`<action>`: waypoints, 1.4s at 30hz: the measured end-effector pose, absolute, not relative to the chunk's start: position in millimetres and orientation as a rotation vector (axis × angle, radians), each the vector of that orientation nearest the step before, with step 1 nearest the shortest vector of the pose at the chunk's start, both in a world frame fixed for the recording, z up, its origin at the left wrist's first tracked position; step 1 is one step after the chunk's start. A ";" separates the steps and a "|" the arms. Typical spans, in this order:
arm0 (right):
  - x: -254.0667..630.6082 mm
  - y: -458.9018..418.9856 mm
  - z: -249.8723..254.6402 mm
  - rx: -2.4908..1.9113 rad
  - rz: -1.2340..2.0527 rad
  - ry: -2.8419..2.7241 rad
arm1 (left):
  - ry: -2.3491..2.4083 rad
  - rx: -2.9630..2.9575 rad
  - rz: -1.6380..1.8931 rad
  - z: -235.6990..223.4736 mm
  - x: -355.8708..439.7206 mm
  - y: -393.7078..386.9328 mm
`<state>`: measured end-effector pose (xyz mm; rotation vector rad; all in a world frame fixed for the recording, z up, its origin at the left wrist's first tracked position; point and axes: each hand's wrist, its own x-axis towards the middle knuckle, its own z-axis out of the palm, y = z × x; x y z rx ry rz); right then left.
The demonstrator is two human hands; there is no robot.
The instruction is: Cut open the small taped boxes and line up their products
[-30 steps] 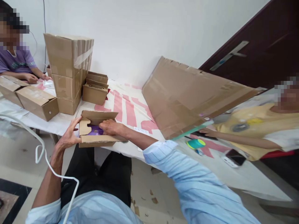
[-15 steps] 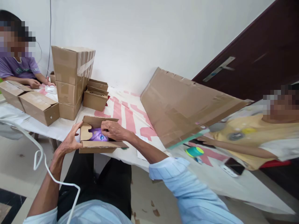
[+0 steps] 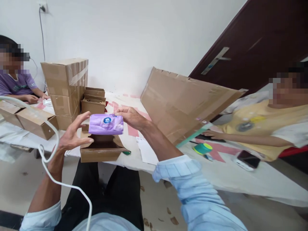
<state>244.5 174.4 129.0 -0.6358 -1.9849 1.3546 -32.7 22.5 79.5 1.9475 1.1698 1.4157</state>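
Note:
A purple tissue pack (image 3: 106,124) with a blue round logo hangs just above an opened cardboard box (image 3: 101,154). My right hand (image 3: 131,118) pinches the pack at its upper right corner. On the other side my left hand (image 3: 74,133) has its thumb and fingers spread apart, close to the pack's left end, with a gap between. The box sits at the table's near edge, and its dark inside shows below the pack.
Tall stacked cartons (image 3: 64,89) stand at the left, with smaller boxes (image 3: 93,104) beside them. A large cardboard sheet (image 3: 185,106) leans at the right. White paper (image 3: 146,150), a green tape roll (image 3: 202,148) and a phone (image 3: 248,159) lie on the table. People sit at both sides.
The tissue pack has come up out of the box in my right hand. My left hand has let go of the box and opened. The view has shifted slightly.

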 end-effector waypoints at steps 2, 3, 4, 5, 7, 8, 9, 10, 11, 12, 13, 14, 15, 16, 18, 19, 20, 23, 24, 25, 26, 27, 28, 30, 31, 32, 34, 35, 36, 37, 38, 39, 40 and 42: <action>236.7 179.6 119.6 -0.622 1.451 -1.859 | 1.151 1.915 1.422 90.1 -18.4 37.4; 233.7 182.5 114.9 -0.605 1.485 -1.791 | 1.149 1.864 1.449 92.7 -13.8 45.4; 231.3 185.5 110.3 -0.581 1.518 -1.733 | 1.153 1.797 1.484 94.0 -11.1 53.5; 229.4 188.4 105.9 -0.554 1.550 -1.693 | 1.161 1.728 1.516 94.4 -10.0 61.3; 226.3 193.4 97.4 -0.525 1.594 -1.674 | 1.179 1.611 1.561 94.1 -11.0 75.4; 224.5 195.5 93.2 -0.532 1.604 -1.686 | 1.192 1.576 1.568 94.1 -12.2 81.4; 222.2 197.3 89.1 -0.548 1.605 -1.693 | 1.210 1.558 1.561 94.2 -13.6 86.5; 219.7 198.9 85.1 -0.566 1.601 -1.690 | 1.234 1.549 1.546 94.5 -14.9 90.7; 217.1 200.2 81.5 -0.579 1.601 -1.678 | 1.264 1.542 1.529 95.0 -16.2 94.3; 214.6 201.5 78.5 -0.585 1.609 -1.667 | 1.298 1.536 1.510 95.6 -17.6 97.2; 212.5 202.7 76.0 -0.588 1.623 -1.660 | 1.337 1.533 1.483 96.3 -18.9 99.7; 211.1 203.9 74.3 -0.590 1.641 -1.657 | 1.377 1.534 1.449 97.0 -20.3 101.9; 210.3 205.1 73.2 -0.597 1.660 -1.659 | 1.414 1.539 1.413 97.9 -21.7 104.0; 210.2 206.2 72.9 -0.603 1.680 -1.661 | 1.446 1.546 1.379 98.9 -22.8 106.2; 211.3 208.4 73.7 -0.602 1.701 -1.653 | 1.477 1.561 1.337 101.8 -23.6 111.0; 212.2 209.5 74.6 -0.595 1.698 -1.643 | 1.471 1.567 1.337 103.7 -23.2 113.5; 213.2 210.6 75.8 -0.586 1.686 -1.634 | 1.449 1.574 1.345 105.8 -22.4 115.8; 217.4 215.4 80.2 -0.558 1.617 -1.608 | 1.334 1.612 1.389 113.7 -19.3 116.3; 219.9 218.0 81.7 -0.547 1.585 -1.586 | 1.326 1.632 1.416 116.3 -18.8 112.7; 223.3 221.3 83.2 -0.535 1.545 -1.554 | 1.348 1.663 1.441 118.6 -18.7 106.6; 227.7 225.4 84.7 -0.524 1.495 -1.513 | 1.389 1.715 1.446 120.3 -18.8 97.9; 233.0 230.3 85.9 -0.519 1.436 -1.467 | 1.450 1.780 1.436 121.0 -18.7 87.1; 239.2 235.8 86.7 -0.521 1.369 -1.425 | 1.485 1.873 1.363 120.3 -18.2 74.8; 252.6 247.9 86.0 -0.547 1.238 -1.365 | 1.423 2.076 1.113 114.1 -14.4 49.5; 259.0 253.8 83.8 -0.569 1.181 -1.351 | 1.396 2.156 0.981 108.4 -10.8 38.3; 264.4 259.0 80.0 -0.595 1.135 -1.348 | 1.400 2.231 0.859 101.4 -6.1 29.0; 271.2 267.1 67.1 -0.653 1.082 -1.364 | 1.455 2.359 0.620 86.1 5.7 17.5; 272.3 269.8 58.1 -0.681 1.072 -1.377 | 1.493 2.410 0.502 79.1 12.2 15.1; 272.0 271.7 47.6 -0.706 1.073 -1.389 | 1.536 2.450 0.377 73.5 18.6 14.3; 270.5 273.0 36.2 -0.729 1.085 -1.398 | 1.579 2.476 0.247 69.7 24.6 14.7; 268.2 273.9 24.4 -0.750 1.104 -1.400 | 1.624 2.491 0.119 67.6 29.9 15.6; 265.4 274.6 12.7 -0.770 1.128 -1.399 | 1.668 2.499 0.002 67.2 34.0 16.8; 262.4 275.1 1.8 -0.788 1.157 -1.394 | 1.703 2.498 -0.090 68.1 36.6 17.7; 256.5 276.3 -15.9 -0.806 1.212 -1.376 | 1.708 2.486 -0.152 71.8 36.6 19.2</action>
